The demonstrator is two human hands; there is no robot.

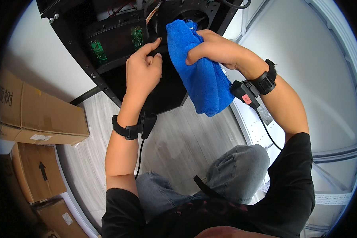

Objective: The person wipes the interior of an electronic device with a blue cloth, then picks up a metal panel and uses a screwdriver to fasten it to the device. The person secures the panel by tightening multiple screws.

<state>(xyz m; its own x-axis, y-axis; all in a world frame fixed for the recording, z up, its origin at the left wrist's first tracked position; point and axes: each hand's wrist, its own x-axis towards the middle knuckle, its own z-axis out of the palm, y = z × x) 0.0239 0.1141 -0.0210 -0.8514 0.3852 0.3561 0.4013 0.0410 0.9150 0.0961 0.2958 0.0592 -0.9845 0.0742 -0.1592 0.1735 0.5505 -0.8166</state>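
My right hand (216,47) grips a blue cloth (196,75), with the thumb over its near face. The cloth is bunched, and a long fold of it hangs down toward the floor. To its left, my left hand (143,73) stretches out the index finger at the black machine frame (119,63). The thumb stands apart below that finger, and the other fingers are curled and partly hidden. I see nothing held in this hand. Two green circuit boards, one at the far left (98,50) and one nearer the fingertip (137,37), sit in the machine's dark panel.
Cardboard boxes (47,115) are stacked along the left side. A white panel with a metal frame (297,51) rises on the right. Wires (152,14) run through the machine's top. Straps with small black devices (146,125) sit on both my wrists, their cables trailing down.
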